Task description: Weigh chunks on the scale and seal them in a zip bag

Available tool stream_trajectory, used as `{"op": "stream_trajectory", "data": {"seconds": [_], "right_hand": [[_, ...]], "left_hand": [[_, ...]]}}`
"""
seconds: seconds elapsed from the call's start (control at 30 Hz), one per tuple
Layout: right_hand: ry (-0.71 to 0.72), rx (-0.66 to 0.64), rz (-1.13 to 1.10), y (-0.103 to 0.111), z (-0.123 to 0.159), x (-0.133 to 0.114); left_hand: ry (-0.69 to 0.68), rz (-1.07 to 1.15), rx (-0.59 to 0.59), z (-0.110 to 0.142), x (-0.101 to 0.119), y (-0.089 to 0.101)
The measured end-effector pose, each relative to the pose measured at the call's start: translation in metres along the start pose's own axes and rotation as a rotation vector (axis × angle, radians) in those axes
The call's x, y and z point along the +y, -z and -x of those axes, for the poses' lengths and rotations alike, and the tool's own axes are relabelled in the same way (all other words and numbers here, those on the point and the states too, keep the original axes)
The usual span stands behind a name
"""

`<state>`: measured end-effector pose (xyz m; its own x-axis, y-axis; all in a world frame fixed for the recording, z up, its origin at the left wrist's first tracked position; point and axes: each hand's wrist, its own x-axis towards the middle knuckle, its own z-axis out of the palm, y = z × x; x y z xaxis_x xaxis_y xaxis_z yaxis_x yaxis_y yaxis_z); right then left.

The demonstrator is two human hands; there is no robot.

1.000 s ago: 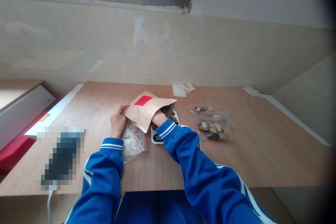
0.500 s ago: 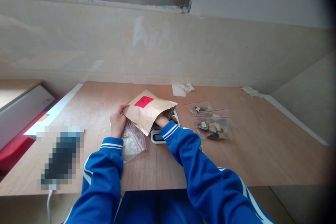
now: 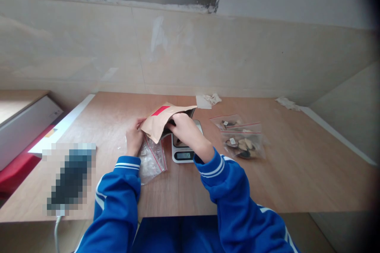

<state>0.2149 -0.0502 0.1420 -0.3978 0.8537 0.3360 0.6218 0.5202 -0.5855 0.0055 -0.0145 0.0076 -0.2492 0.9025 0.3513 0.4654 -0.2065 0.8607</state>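
My left hand (image 3: 134,137) grips the closed end of a brown paper pouch (image 3: 157,122) with a red label, holding it on its side above the table. My right hand (image 3: 185,131) is out of the pouch's mouth, fingers curled in a pinch over a small digital scale (image 3: 183,150); what they hold is too small to name. Dark pieces lie on the scale's plate. Under my left hand lie several empty clear zip bags (image 3: 151,158) with red seals.
Two clear zip bags (image 3: 241,139) filled with dark and pale pieces lie right of the scale. Crumpled paper (image 3: 208,100) sits at the table's (image 3: 282,178) back edge, more (image 3: 286,104) at the far right. A blurred dark object (image 3: 69,178) with a cable lies at front left.
My right hand has drawn back out of the pouch and now hovers over the scale. The pouch has tipped flatter, and the scale's display is uncovered.
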Motion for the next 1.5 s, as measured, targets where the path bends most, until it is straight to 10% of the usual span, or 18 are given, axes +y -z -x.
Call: {"op": "stream_trajectory", "data": {"seconds": [0.2, 0.43, 0.87, 1.17, 1.5], "right_hand": [[0.001, 0.39, -0.439, 0.033, 0.034, 0.013], [-0.335, 0.542, -0.589, 0.001, 0.057, 0.08], [-0.618, 0.079, 0.331, -0.015, 0.084, 0.06], [-0.626, 0.004, 0.347, -0.019, 0.08, 0.051], [-0.816, -0.104, 0.307, 0.044, 0.141, 0.088]], "left_hand": [[-0.004, -0.177, 0.048, -0.004, -0.008, 0.0], [0.072, -0.197, 0.126, -0.005, -0.005, 0.001], [0.059, -0.181, 0.116, -0.006, -0.006, 0.002], [0.049, -0.164, 0.108, -0.006, -0.006, 0.003], [0.013, -0.267, 0.116, -0.007, -0.006, 0.003]]}}
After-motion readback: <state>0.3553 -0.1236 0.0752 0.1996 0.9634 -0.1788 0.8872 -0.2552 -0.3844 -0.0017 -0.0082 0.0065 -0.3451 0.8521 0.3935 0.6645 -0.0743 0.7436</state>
